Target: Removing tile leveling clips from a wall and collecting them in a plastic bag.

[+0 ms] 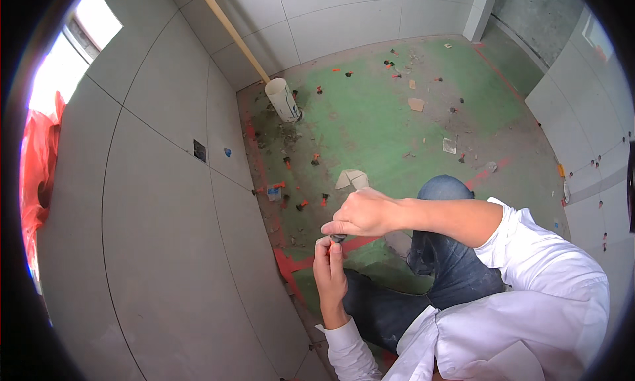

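Both of my hands meet in front of my bent knees around a small tile leveler with a black cap (pixel 338 238) and a bit of orange. From below, my left hand (pixel 329 273) pinches its orange part between thumb and fingers. My right hand (pixel 362 213) reaches across from the right, its fingers closed on the black cap from above. Most of the leveler is hidden by my fingers. Similar black-and-orange levelers lie scattered on the floor, among them one leveler (pixel 315 159) and another leveler (pixel 302 205) near the left wall.
A grey tiled wall (pixel 159 249) rises close on my left, with a square cutout (pixel 200 151). A white tube-shaped container (pixel 283 103) holding a wooden pole stands in the far corner. Broken tile pieces (pixel 352 178) and debris lie on the green floor (pixel 370 129). Red plastic (pixel 41 176) hangs by the window.
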Motion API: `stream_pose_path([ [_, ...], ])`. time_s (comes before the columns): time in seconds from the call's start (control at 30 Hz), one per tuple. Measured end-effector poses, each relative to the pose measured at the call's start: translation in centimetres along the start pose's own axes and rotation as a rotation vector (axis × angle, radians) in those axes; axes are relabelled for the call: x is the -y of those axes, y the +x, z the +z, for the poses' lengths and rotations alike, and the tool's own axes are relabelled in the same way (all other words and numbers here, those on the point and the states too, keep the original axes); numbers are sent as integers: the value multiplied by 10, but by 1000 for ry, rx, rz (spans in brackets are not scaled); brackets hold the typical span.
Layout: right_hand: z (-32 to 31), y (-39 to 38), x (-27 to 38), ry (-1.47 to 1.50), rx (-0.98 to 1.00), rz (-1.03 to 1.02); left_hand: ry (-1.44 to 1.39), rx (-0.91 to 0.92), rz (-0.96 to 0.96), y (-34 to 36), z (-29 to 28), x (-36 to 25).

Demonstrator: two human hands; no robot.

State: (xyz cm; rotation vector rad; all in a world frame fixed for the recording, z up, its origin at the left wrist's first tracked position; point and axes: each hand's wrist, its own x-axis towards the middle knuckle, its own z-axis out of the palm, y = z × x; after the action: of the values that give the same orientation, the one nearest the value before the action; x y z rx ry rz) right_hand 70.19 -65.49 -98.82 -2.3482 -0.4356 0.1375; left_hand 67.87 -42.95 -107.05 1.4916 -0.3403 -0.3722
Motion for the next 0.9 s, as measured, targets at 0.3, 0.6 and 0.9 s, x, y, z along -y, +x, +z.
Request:
stream_pose_path([
  [0.3, -7, 0, 9, -119, 39, 125, 43, -16, 23, 7, 7, -4],
  [0.6, -6, 5, 13, 108, 134, 69, -87, -43, -41, -1, 3, 0],
  [0.9, -15, 4, 3, 350, 107, -191, -219, 2, -89, 3, -3, -14],
])
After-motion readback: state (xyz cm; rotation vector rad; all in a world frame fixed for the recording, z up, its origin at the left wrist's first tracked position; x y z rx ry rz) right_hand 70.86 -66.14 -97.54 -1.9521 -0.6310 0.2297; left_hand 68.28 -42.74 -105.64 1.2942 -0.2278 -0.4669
